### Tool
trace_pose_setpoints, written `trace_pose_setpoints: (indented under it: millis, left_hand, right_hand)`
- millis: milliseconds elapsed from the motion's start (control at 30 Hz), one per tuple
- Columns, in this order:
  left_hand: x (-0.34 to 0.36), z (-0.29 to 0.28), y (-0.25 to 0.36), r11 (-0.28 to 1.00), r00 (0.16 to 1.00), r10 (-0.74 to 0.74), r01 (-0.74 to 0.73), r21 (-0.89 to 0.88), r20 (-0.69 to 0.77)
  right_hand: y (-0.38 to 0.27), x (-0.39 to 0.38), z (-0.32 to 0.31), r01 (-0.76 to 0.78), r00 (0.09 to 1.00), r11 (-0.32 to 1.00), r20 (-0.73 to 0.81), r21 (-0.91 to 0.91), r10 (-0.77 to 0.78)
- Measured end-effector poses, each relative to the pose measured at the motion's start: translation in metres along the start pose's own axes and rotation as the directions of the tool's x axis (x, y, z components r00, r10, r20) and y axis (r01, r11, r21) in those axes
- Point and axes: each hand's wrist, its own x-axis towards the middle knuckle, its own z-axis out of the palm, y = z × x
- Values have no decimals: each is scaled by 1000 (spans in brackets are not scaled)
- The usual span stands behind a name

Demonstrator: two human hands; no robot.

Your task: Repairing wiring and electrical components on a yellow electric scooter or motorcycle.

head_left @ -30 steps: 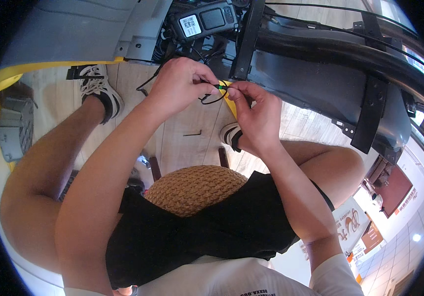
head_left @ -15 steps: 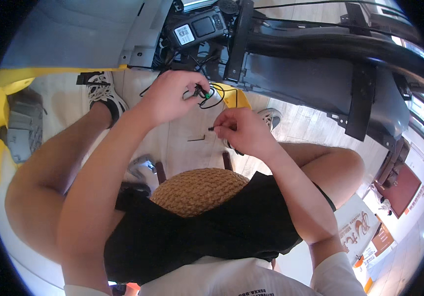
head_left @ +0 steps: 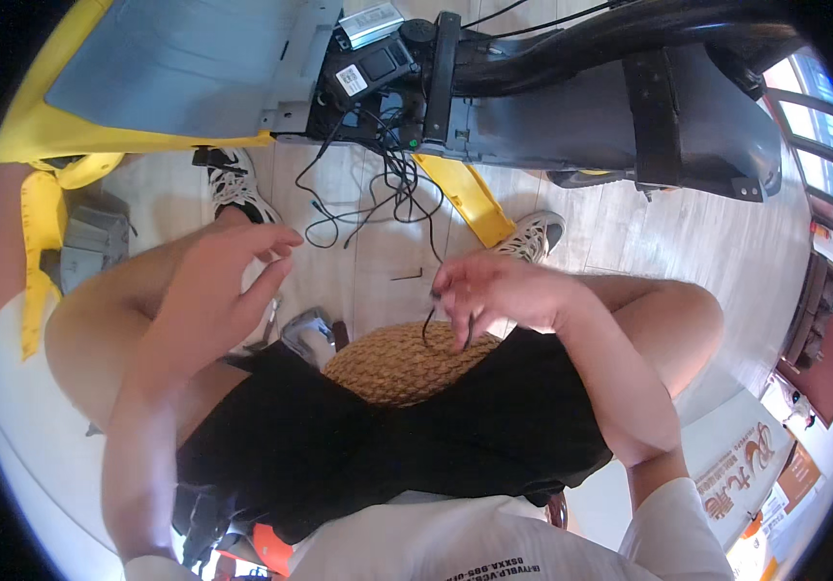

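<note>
A tangle of thin black cables [head_left: 394, 189] hangs in loops beneath a black device [head_left: 387, 66] with a white label, set in the open frame of the grey and yellow machine. My right hand [head_left: 509, 293] is closed on one black cable, which runs from the tangle and curls below my fingers, over the woven stool. To the left, my left hand [head_left: 242, 274] holds nothing, its thumb and fingers apart, clear of the cables. On the floor between my hands lies a small L-shaped hex key [head_left: 407, 276].
The grey machine body [head_left: 571, 126] crosses ahead of me, with a black tube along it. A yellow panel [head_left: 468, 198] slopes down near my right shoe. My legs flank the woven stool [head_left: 407, 363]. A grey part [head_left: 95, 247] stands at far left.
My left hand has let go of the cables and drawn back left and toward me. The right hand has come nearer me with a cable; the bundle now hangs loose in loops.
</note>
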Motion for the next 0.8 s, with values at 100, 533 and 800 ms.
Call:
trace_pose_setpoints:
  millis: [100, 533, 800]
  left_hand:
    - [3, 21, -7, 896, 975, -84, -17, 444, 208]
    - [81, 97, 9, 708, 826, -345, 541, -454, 446]
    - [109, 30, 21, 916, 986, -164, 148, -373, -10]
  right_hand:
    - [29, -5, 18, -3, 951, 994, 309, 110, -32]
    - [32, -61, 89, 235, 487, 914, 774, 330, -404]
    - [-15, -90, 41, 700, 589, 289, -300, 653, -750]
